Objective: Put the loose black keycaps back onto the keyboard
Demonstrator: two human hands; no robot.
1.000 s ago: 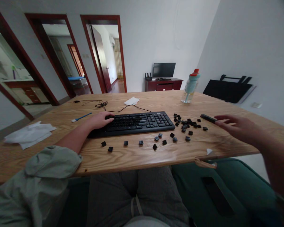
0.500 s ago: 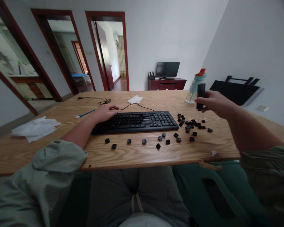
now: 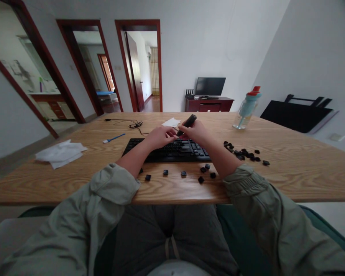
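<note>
In the middle of the pale wood-grain worktop, seen from the head, lies a long black plastic keyboard. Over its far side, the right hand has its fingers closed round a tilted, black, stick-shaped tool. Just beside the tool's lower end is the left hand, fingers narrow; whether they grip anything, I cannot tell. Small black square keycaps lie loose on the near side and to the right.

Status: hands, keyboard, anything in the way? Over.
Right hand holding tool, tilted over keyboard. Left hand by tool's lower end, contact unclear. Loose keycaps front and right; forearms hide part of keyboard.
</note>
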